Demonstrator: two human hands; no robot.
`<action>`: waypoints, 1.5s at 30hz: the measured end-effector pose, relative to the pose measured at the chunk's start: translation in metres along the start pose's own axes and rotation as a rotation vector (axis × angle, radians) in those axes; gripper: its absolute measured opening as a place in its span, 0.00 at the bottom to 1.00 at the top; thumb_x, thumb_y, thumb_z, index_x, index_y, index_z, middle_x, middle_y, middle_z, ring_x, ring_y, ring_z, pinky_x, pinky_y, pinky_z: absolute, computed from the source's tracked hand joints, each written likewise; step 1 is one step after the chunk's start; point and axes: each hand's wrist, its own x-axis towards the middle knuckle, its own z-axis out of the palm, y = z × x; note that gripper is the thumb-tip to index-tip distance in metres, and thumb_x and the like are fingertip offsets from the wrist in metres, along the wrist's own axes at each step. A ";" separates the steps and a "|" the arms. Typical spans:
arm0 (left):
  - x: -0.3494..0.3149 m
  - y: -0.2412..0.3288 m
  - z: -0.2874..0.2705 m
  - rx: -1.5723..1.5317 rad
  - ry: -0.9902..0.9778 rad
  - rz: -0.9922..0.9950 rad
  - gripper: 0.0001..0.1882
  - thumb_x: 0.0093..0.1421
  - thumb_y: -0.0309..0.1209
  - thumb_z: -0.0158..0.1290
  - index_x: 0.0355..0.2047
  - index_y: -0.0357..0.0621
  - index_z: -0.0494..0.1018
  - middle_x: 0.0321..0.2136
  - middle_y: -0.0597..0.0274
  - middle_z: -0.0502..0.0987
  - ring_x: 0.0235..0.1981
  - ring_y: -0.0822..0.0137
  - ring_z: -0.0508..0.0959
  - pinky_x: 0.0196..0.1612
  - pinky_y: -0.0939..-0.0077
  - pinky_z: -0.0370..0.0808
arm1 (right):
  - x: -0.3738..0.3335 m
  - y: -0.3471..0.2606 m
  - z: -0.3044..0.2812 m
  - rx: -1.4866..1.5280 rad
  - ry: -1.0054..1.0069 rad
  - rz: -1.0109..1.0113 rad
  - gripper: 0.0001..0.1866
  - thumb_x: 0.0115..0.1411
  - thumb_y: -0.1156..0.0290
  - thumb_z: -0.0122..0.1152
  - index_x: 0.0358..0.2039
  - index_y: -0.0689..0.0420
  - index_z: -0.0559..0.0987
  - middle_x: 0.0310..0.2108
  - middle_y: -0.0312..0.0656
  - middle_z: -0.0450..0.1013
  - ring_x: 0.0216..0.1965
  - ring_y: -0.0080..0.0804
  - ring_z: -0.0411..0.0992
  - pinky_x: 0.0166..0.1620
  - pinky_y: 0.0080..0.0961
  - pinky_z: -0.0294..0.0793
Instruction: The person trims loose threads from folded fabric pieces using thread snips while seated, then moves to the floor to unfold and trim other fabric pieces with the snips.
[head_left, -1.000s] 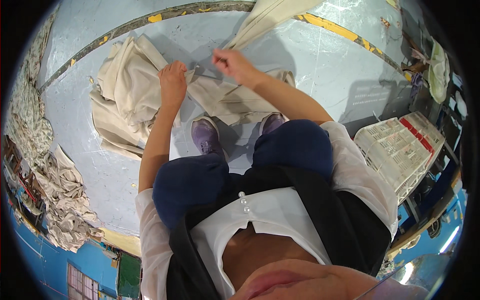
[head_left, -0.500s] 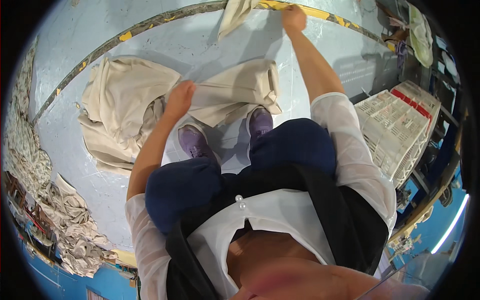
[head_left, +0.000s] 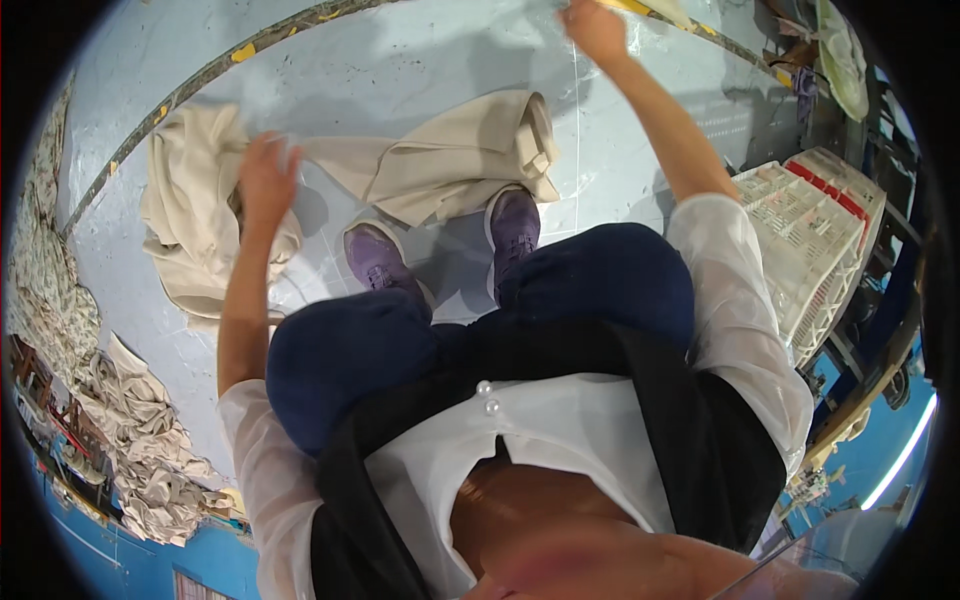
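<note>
My left hand (head_left: 268, 185) is over the right side of a crumpled beige cloth pile (head_left: 185, 180). Motion smears its fingers, so their grip on the cloth is unclear. From beside that hand, a beige cloth length (head_left: 455, 155) stretches right, its far end folded over in a loose tube in front of my shoes (head_left: 378, 258). My right arm reaches far forward, and the right hand (head_left: 597, 32) is at the top edge of the view with fingers curled in. Whatever those fingers may hold is hidden. A pale cloth piece (head_left: 672, 10) shows just right of it, partly cut off.
White plastic crates (head_left: 800, 235), one with a red band, stand at my right. Along the left lie a patterned cloth heap (head_left: 50, 270) and a rumpled beige heap (head_left: 150, 440). A dark strip with worn yellow paint (head_left: 245, 50) crosses the grey floor ahead.
My left hand has moved left, and the cloth pile has shifted left and bunched narrower. My right hand has gone slightly farther forward. The pale cloth left of it is gone from there.
</note>
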 end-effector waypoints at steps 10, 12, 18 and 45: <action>0.020 0.066 0.037 -0.435 -0.009 -0.026 0.12 0.67 0.37 0.55 0.45 0.46 0.74 0.30 0.56 0.76 0.36 0.60 0.76 0.41 0.66 0.73 | -0.091 -0.100 0.011 0.476 -0.052 -0.134 0.10 0.59 0.60 0.57 0.39 0.43 0.82 0.35 0.41 0.81 0.37 0.49 0.79 0.38 0.46 0.78; 0.084 0.073 -0.019 -0.574 -0.037 -0.291 0.11 0.69 0.37 0.54 0.44 0.45 0.73 0.24 0.61 0.72 0.27 0.68 0.70 0.34 0.73 0.70 | -0.045 -0.083 -0.035 0.546 0.057 -0.064 0.10 0.63 0.58 0.64 0.42 0.47 0.82 0.33 0.39 0.81 0.33 0.44 0.79 0.38 0.37 0.78; 0.134 0.089 -0.159 -0.492 0.057 -0.175 0.18 0.67 0.43 0.60 0.45 0.39 0.78 0.27 0.61 0.77 0.28 0.71 0.71 0.35 0.75 0.71 | -0.023 -0.077 -0.214 0.588 0.352 -0.278 0.06 0.62 0.70 0.58 0.35 0.59 0.77 0.25 0.51 0.77 0.30 0.52 0.78 0.32 0.43 0.74; 0.182 0.147 0.014 -0.203 0.177 0.145 0.13 0.62 0.31 0.58 0.47 0.45 0.77 0.47 0.56 0.77 0.49 0.52 0.77 0.46 0.59 0.76 | -0.070 -0.075 0.014 1.545 0.108 0.771 0.25 0.73 0.48 0.48 0.38 0.58 0.83 0.22 0.31 0.69 0.18 0.16 0.54 0.23 0.18 0.52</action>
